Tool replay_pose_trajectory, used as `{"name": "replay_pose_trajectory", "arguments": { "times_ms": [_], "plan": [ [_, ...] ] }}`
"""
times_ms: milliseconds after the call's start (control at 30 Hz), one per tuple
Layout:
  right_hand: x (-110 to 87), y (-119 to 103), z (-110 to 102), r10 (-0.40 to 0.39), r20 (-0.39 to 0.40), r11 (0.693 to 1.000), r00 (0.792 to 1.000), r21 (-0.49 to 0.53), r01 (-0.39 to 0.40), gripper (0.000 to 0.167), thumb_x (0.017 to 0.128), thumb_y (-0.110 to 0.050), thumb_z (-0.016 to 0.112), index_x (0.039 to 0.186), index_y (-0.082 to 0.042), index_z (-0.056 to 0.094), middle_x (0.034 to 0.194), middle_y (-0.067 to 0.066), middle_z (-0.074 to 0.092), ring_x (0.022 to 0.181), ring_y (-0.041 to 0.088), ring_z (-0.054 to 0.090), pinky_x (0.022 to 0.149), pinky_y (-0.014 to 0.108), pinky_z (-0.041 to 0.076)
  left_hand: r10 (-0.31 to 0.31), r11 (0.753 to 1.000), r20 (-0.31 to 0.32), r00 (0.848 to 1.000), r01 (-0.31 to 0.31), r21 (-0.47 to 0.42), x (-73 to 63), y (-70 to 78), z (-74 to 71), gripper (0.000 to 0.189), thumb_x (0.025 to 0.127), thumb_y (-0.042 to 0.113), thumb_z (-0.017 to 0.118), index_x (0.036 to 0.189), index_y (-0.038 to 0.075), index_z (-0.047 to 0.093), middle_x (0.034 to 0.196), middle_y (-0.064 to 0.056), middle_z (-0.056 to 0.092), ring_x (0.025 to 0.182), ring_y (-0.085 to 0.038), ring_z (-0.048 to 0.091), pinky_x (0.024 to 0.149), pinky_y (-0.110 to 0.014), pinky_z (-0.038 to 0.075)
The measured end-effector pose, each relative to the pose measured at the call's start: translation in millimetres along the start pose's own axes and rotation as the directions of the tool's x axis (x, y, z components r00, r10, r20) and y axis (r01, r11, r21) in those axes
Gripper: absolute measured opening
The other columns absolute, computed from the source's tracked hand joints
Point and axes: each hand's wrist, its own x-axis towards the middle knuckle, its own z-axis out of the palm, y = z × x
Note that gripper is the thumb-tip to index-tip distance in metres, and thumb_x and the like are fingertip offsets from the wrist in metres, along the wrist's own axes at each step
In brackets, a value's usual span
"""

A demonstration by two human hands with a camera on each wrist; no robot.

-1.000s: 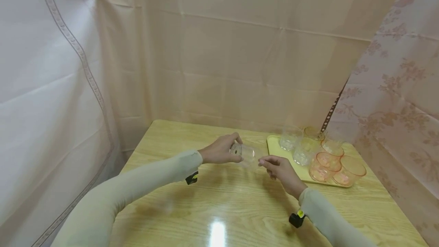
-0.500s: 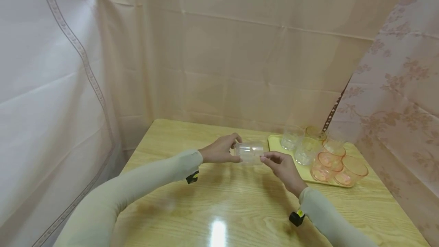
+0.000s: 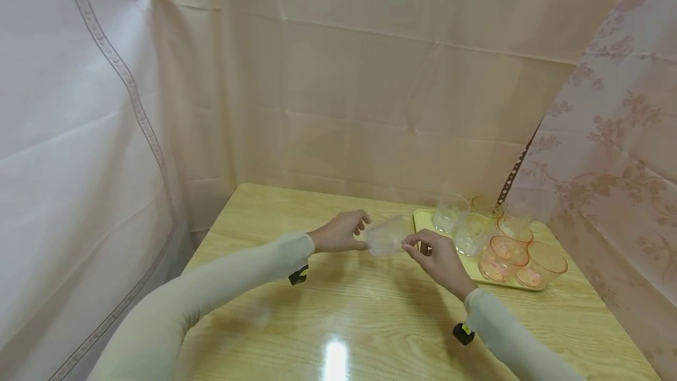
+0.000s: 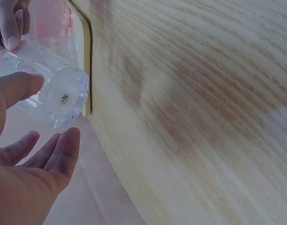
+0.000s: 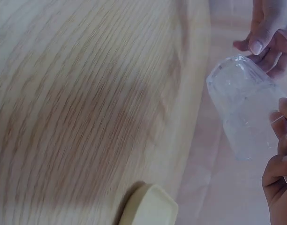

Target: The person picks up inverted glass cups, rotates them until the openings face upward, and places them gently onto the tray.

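A clear tumbler [image 3: 388,235] is held tilted on its side above the table, its base toward the left and its mouth toward the right. My right hand [image 3: 438,258] pinches it at the rim with thumb and fingertips. Beside the base is my left hand [image 3: 339,233], its fingers spread and loosely bent. In the left wrist view the left thumb overlaps the side of the tumbler [image 4: 59,89], while the other fingers are apart from it. A small dark mark shows on the base. The right wrist view shows the tumbler [image 5: 246,112] between both hands.
A yellow tray [image 3: 424,225] on the table's right holds several tumblers, such as a clear one [image 3: 449,215] and an orange-rimmed one [image 3: 502,257]. The wooden table [image 3: 317,316] reaches back to a beige curtain [image 3: 338,93]; more curtains hang at both sides.
The tumbler has turned from lying level to tilted, its mouth end higher. The left fingers have come away from its base. The right hand keeps its pinch at the rim.
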Motion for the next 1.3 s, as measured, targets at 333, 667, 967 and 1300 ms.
{"name": "replay_pose_trajectory", "arguments": {
  "times_ms": [333,667,967,1300],
  "plan": [
    [-5.1,10,-10,-0.099,-0.011,0.986,0.995,-0.136,0.097,0.006,0.093,-0.013,0.078,0.098,-0.015,0.078,0.092,-0.008,0.07,0.056,0.005,0.043,0.049,0.025,0.039,0.034,0.999,0.012,0.999,-0.034,-0.003,4.2,-2.6,14.4,0.015,0.097,0.023,0.074,0.103,0.01,0.068,0.093,0.003,0.068,0.085,-0.009,0.063,0.075,-0.024,0.053],
    [-10.0,18,-20,-0.069,-0.002,0.977,0.998,-0.204,0.067,0.005,0.093,-0.015,0.078,0.098,-0.015,0.078,0.088,-0.011,0.066,0.054,0.005,0.042,0.047,0.025,0.037,0.034,0.999,0.033,0.999,-0.033,-0.02,8.8,5.1,29.2,0.009,0.099,0.021,0.071,0.092,0.014,0.071,0.086,0.008,0.068,0.078,-0.006,0.063,0.074,-0.022,0.053],
    [-12.0,26,-32,-0.1,-0.007,0.958,0.995,-0.272,0.094,0.004,0.092,-0.011,0.078,0.095,-0.014,0.077,0.087,-0.008,0.067,0.056,0.001,0.043,0.047,0.024,0.038,0.046,0.998,0.048,0.998,-0.044,-0.04,15.8,11.3,41.1,0.012,0.1,0.018,0.068,0.09,0.013,0.071,0.085,0.007,0.07,0.076,-0.005,0.064,0.073,-0.021,0.054],
    [-10.9,30,-49,-0.133,-0.026,0.931,0.991,-0.345,0.116,0.005,0.09,-0.009,0.079,0.09,-0.014,0.076,0.085,-0.008,0.067,0.058,0.001,0.042,0.048,0.023,0.037,0.042,0.998,0.053,0.998,-0.039,-0.043,24.1,18.4,48.1,0.015,0.102,0.023,0.067,0.094,0.011,0.073,0.085,0.007,0.07,0.068,-0.006,0.062,0.07,-0.021,0.053]
  ]
}}
